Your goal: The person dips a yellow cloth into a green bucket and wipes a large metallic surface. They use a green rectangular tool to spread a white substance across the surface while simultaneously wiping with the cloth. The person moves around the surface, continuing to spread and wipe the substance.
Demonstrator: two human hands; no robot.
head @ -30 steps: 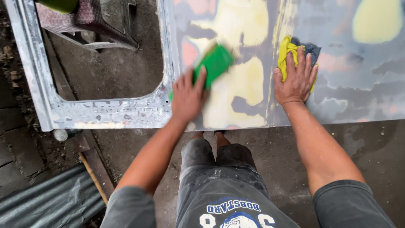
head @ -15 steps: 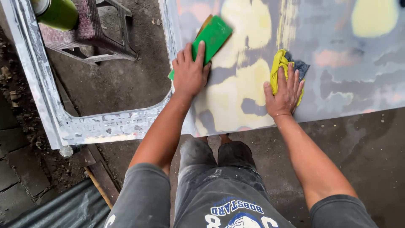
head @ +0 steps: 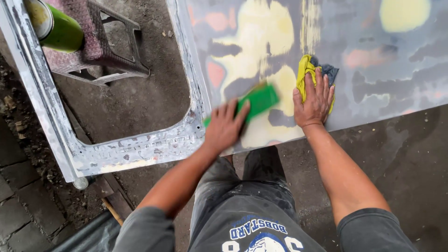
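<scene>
Green sanding block (head: 258,101) lies flat on the grey car door panel (head: 373,88), on a patch of pale yellow filler (head: 252,42), just right of the window opening. My left hand (head: 225,127) presses on its lower end, fingers (head: 240,112) spread over it; both are motion-blurred. My right hand (head: 315,100) rests just beside it, fingers apart and flat on a yellow rag (head: 304,70) with a dark blue cloth (head: 329,71) under it. Seen through the window opening, a maroon plastic stool (head: 100,56) stands on the dirt floor (head: 154,102), with a green can (head: 56,28) on its seat.
</scene>
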